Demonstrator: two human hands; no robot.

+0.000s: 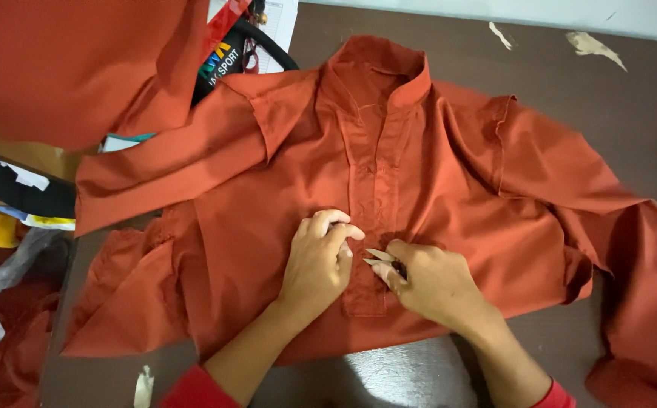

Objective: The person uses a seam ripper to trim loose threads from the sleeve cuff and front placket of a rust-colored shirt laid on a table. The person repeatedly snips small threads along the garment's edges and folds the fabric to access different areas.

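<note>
Shirt (449, 174): rust-orange, woven, stand collar, buttoned placket down the chest front. Lies face up and spread on the worktop (615, 98), collar away from the person, sleeves thrown out to either side and folded over on themselves; cloth creased, puckered around the lower end of the placket, hem nearest the person.

Left hand (317, 261): palm down on the shirt just left of the placket; fingers (336, 227) curled in and closed on a small fold of cloth at the placket edge.

Right hand (430, 276): resting on the shirt just right of the placket, touching or nearly touching the left; fingers closed round a small snipper (381, 257), its pale blades pointing out towards the left fingers, over the placket.

Worktop: dark brown, matt, pale scraps at its far edge.

Second orange cloth (64, 60): same colour, piled well beyond the left fingers.

Dark bag (226, 64): partly under that cloth, near the shirt's shoulder.

Red cuffs on both wrists.
</note>
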